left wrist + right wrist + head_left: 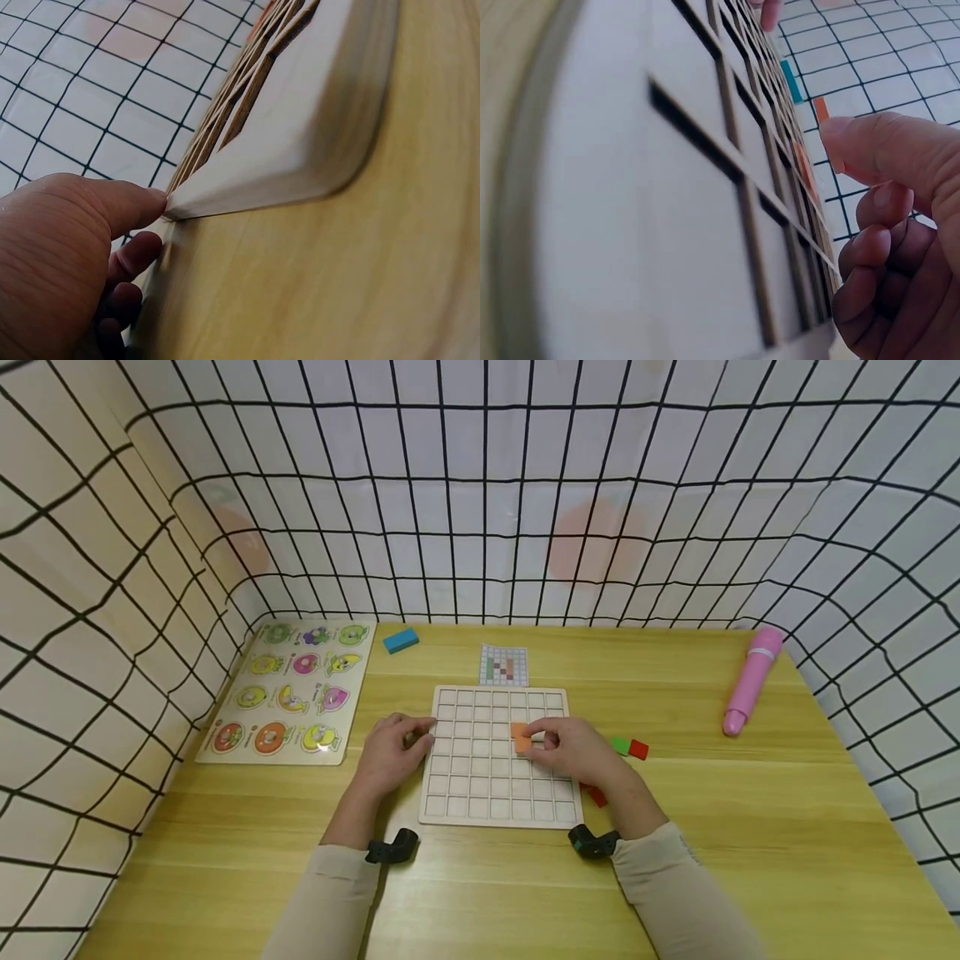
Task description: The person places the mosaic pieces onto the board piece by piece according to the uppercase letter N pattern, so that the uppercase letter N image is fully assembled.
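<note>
A pale wooden grid board (480,811) lies in the middle of the table. Over its right half, my right hand (577,750) pinches an orange square tile (821,109) between thumb and fingers. A second orange tile (805,169) sits in the grid just beyond, in the right wrist view. At the board's left edge is my left hand (392,752); its thumb (139,204) touches the rim, and the other fingers curl loosely beneath. Behind the board lies a small pattern card (504,665) with coloured squares.
Red (638,749) and green (620,746) tiles lie right of the board, some partly under my right hand. A fruit puzzle board (286,693) is at the left, a blue block (401,640) behind, a pink microphone-like toy (752,682) at the right. Black wire mesh surrounds the table.
</note>
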Tool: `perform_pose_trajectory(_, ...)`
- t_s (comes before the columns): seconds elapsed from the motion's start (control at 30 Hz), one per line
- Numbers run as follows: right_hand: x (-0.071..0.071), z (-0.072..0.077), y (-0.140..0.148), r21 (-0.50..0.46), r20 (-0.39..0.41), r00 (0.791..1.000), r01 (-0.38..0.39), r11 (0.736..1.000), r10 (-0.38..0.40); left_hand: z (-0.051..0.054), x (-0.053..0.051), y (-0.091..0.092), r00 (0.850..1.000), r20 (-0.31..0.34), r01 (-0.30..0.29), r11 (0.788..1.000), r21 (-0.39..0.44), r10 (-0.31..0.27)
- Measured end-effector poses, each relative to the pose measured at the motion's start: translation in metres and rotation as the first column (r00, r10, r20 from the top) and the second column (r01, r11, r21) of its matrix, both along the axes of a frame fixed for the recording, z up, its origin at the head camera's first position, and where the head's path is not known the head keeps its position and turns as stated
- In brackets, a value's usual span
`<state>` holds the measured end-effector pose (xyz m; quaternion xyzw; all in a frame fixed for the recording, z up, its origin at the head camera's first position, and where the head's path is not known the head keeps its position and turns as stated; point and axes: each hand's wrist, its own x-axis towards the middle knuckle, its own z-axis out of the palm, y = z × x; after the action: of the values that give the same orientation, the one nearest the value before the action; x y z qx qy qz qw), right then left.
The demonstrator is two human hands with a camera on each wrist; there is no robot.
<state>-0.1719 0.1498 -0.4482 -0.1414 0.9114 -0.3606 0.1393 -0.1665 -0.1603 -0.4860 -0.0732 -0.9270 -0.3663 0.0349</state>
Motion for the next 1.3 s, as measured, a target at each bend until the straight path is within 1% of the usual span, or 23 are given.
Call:
perform_pose_trajectory(0.17, -0.001, -0.004, -0.004, -0.005, 0.045, 0.998, 0.039, 0.999, -0.038, 0.001, 0.000, 0.000, 1.000, -0.007, 0.004, 1.000, -0.002, -0.004)
perform_pose_trajectory(0.37, -0.002, -0.009, -0.006, 0.020, 0.045, 0.998, 0.047, 0.999, -0.048, 0.002, 0.002, 0.000, 1.000, 0.010, -0.005, 1.000, 0.001, 0.005)
perform_pose_trajectory(0.6, 0.000, -0.010, -0.009, 0.020, 0.044, 0.998, 0.047, 0.999, -0.048, 0.001, 0.003, 0.000, 1.000, 0.000, -0.008, 1.000, -0.003, 0.008)
perform_pose_trajectory(0.8, 0.001, -0.009, -0.010, 0.025, 0.045, 0.997, 0.058, 0.998, -0.059, 0.002, 0.003, 0.000, 1.000, 0.002, -0.009, 1.000, -0.009, 0.009)
perform_pose_trajectory(1.03, 0.002, -0.008, -0.008, -0.001, 0.064, 0.996, 0.064, 0.998, -0.064, 0.002, 0.002, 0.000, 1.000, -0.002, -0.005, 1.000, -0.003, 0.005)
perform_pose_trajectory(1.23, 0.000, -0.003, 0.000, -0.014, 0.085, 0.993, 0.078, 0.997, -0.077, 0.001, 0.001, 0.001, 1.000, -0.001, -0.009, 1.000, -0.006, 0.009)
perform_pose_trajectory(1.3, -0.002, -0.002, 0.006, -0.009, 0.077, 0.994, 0.081, 0.997, -0.080, 0.000, 0.000, 0.001, 1.000, -0.005, -0.006, 1.000, -0.008, 0.006)
